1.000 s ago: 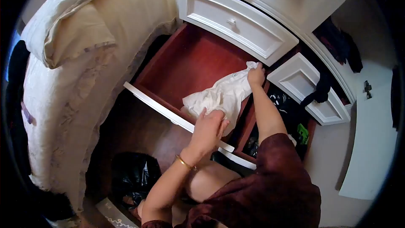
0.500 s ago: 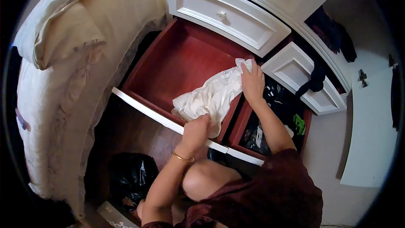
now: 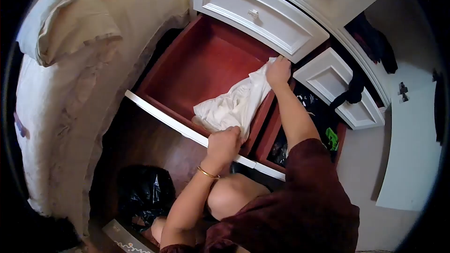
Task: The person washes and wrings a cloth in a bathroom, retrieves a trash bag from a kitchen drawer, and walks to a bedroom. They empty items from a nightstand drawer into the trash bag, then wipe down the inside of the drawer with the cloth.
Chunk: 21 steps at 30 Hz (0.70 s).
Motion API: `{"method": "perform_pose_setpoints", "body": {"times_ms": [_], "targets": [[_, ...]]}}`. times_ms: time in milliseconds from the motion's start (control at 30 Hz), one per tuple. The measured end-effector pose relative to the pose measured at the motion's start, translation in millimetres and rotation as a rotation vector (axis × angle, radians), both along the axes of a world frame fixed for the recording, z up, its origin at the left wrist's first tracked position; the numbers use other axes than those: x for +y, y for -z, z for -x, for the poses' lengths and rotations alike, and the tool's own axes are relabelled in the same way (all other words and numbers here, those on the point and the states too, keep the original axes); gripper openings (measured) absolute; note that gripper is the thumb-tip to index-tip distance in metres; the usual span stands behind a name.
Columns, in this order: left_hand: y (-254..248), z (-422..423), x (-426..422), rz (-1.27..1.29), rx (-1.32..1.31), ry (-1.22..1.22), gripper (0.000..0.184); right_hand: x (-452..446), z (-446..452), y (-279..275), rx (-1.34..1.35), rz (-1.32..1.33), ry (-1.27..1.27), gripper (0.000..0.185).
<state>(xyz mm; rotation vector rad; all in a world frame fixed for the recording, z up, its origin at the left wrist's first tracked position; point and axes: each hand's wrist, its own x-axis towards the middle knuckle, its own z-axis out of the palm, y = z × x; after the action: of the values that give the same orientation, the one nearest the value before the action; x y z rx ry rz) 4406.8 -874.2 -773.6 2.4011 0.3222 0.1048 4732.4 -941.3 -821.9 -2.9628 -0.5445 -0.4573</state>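
A crumpled white cloth (image 3: 229,107), possibly a garment, lies along the right side of an open drawer (image 3: 187,68) with a dark red inside and a white front. My left hand (image 3: 224,144), with a gold bangle on its wrist, is closed on the cloth's near end by the drawer front. At the back right corner of the drawer, my right hand (image 3: 280,71) has its fingers curled round the cloth's far end. Between the two hands the cloth stretches in folds.
To the right, a second open drawer (image 3: 276,136) holds dark items and a green item (image 3: 331,139). A dark cloth (image 3: 348,94) hangs over a white drawer front (image 3: 328,82). A black plastic bag (image 3: 145,192) stands on the floor. Bedding (image 3: 70,112) is at the left.
My right hand has gone from lying spread on the cloth to gripping its far end. The cloth now looks more drawn out. My left hand keeps its hold on the near end.
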Motion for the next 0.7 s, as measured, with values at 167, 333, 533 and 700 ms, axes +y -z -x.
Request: {"method": "perform_pose_setpoints", "body": {"times_ms": [167, 333, 533, 700], "targets": [[7.3, 1.0, 2.9, -0.014, -0.02, -0.013, 0.022, 4.3, -6.7, 16.2, -0.124, 0.209, 0.018, 0.067], [4.1, 1.1, 4.7, 0.017, 0.018, -0.037, 0.017, 13.1, -19.0, 14.2, 0.001, 0.329, 0.038, 0.059], [-2.2, 3.3, 11.2, 0.075, -0.173, -0.092, 0.02, -6.9, 4.2, 8.7, -0.036, 0.358, -0.105, 0.052], [0.2, 3.6, 11.1, 0.167, -0.245, -0.134, 0.022, -29.3, 105.0, -9.0, -0.046, 0.36, -0.328, 0.037]]}}
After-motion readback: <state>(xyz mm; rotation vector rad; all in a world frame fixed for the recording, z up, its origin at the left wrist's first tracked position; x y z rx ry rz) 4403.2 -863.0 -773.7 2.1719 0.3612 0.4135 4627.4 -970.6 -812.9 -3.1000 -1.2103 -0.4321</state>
